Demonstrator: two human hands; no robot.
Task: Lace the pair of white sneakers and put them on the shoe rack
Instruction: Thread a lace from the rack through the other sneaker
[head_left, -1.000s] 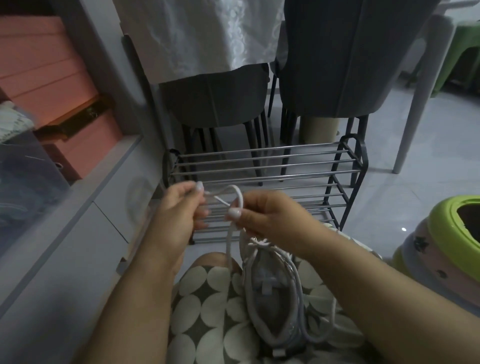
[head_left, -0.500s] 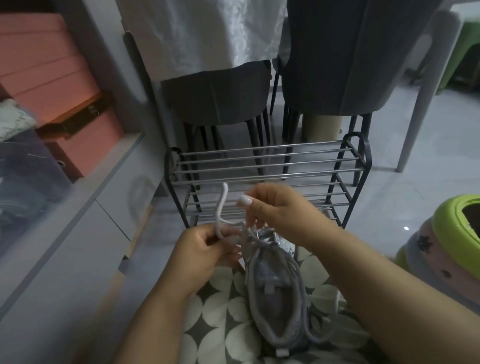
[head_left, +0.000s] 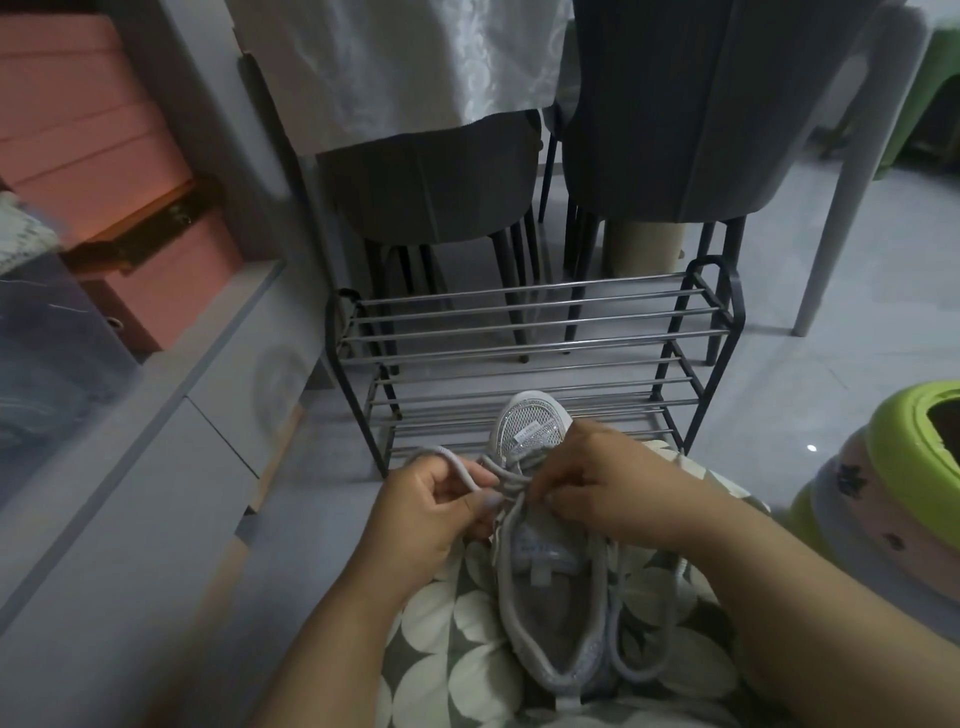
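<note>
While I've got the white sneaker (head_left: 550, 561) sitting in my lap on the leaf-print fabric (head_left: 457, 639), toe pointing away toward the shoe rack (head_left: 530, 332), I'm working the lace (head_left: 457, 470) at the upper eyelets. My left hand (head_left: 431, 514) has its fingers curled round a loop of lace, pinching it just left of the tongue. My right hand (head_left: 608, 488) is pressed down on the crossing laces with fingers bent, looks like it's pinching the other strand, though I can't really see the fingertips from here.

Tip for this bit, as far as I can judge: keep the right hand pinning the crossings so they don't slacken while the left pulls the loop through. Pull evenly, not hard, or one side ends up longer. There's a long tail of lace trailing off the right side near the heel, easy to snag.

Rack is just beyond the toe, shelves bare where I can see. Can't see the second sneaker, so I'd guess there's a good way to go.
</note>
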